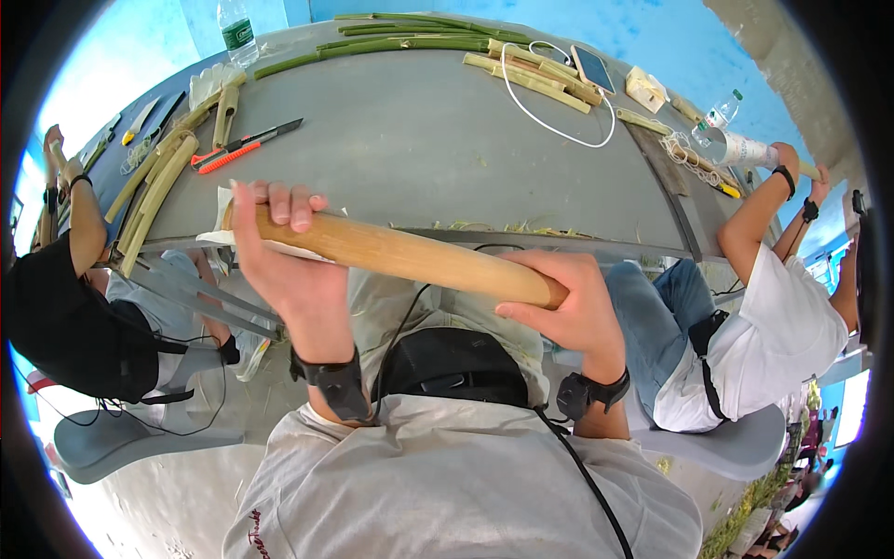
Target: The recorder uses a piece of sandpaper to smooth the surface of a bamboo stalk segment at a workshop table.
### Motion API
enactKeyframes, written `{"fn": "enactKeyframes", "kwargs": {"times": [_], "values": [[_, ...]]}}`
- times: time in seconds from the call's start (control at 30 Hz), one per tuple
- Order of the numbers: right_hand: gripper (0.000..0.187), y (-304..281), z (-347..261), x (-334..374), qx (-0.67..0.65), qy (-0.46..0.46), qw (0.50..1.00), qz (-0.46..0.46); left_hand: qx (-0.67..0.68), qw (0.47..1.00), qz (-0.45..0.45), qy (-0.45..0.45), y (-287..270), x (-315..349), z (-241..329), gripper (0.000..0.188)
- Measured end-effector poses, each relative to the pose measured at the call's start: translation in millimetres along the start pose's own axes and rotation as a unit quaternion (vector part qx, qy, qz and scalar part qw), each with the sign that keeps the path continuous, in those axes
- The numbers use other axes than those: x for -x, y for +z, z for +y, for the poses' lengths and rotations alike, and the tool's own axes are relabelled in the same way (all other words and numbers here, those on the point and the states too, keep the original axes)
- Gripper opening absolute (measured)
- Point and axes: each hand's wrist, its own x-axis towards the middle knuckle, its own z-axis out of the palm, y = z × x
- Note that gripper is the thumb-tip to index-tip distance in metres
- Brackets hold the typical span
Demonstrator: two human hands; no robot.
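Observation:
A smooth, pale-brown bamboo pole [400, 252] lies across in front of me, its left end a little higher in the picture. At that end my left hand [296, 270] is closed around it, fingers over the top. A white sheet, perhaps paper or sandpaper [216, 238], sits between that hand and the pole, its edges sticking out. My right hand [582, 303] grips the right end, with the thumb below and fingers around the far side. Just beyond my left hand, a red-orange utility knife [228, 158] rests on the grey table [372, 140], blade out.
Split bamboo pieces [163, 191] lie at the left, green stalks [372, 44] along the back. A phone [592, 70] with a white cable rests by more bamboo strips [531, 79]. Bottles [239, 37] stand at both sides. Seated people flank me; the right one [754, 345] holds a pole.

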Motion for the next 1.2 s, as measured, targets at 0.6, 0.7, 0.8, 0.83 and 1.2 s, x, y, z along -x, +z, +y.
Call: {"fn": "enactKeyframes", "kwargs": {"times": [0.6,0.7,0.8,0.83,1.2], "values": [[0.038,9.9,-13.3,-10.7,0.036,0.049,0.998,0.021,-0.025,0.995,-0.019,-0.095,9.7,30.7,-38.8,0.024],[0.039,22.2,-10.9,-14.2,0.027,0.008,0.998,0.049,-0.072,0.984,-0.033,-0.162,23.4,47.2,-62.9,0.024],[0.038,17.4,-7.6,-9.2,0.011,0.001,0.998,0.056,-0.041,0.992,-0.025,-0.114,12.1,31.2,-44.4,0.025],[0.039,9.6,-1.5,-4.4,0.001,0.006,0.999,0.047,-0.019,0.996,-0.028,-0.082,7.1,20.5,-30.3,0.025],[0.041,20.6,-8.0,-13.9,0.019,0.021,0.999,0.047,-0.034,0.984,-0.055,-0.167,15.4,41.1,-61.3,0.022]]}}
